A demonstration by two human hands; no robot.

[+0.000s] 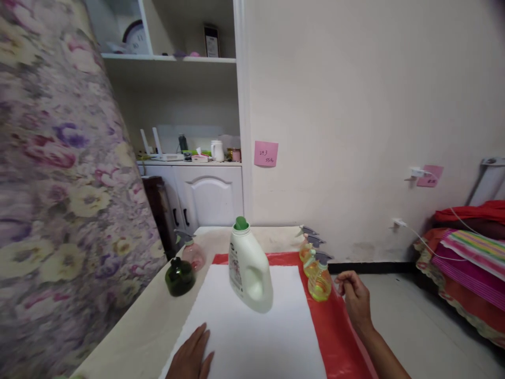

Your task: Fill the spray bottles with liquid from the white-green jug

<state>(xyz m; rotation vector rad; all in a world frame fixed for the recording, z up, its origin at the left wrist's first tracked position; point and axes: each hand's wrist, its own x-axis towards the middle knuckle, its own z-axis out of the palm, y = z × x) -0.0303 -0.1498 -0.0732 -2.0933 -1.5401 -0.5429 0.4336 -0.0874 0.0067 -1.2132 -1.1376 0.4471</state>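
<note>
My left hand lies flat with its fingers stretched out on the left edge of a white sheet. My right hand is closed, fingers curled, at the right edge of the red sheet; what it pinches, if anything, is hidden. Closest to it stands a spray bottle with yellow liquid and a grey trigger head, and more spray bottles line up behind. A pale green detergent jug with a green piece in its neck stands upright on the white sheet, touched by neither hand.
At the table's left are a dark green bottle without a spray head and a pink spray bottle. A floral curtain hangs left. Behind stand a white cabinet and a wall. A bed is at right.
</note>
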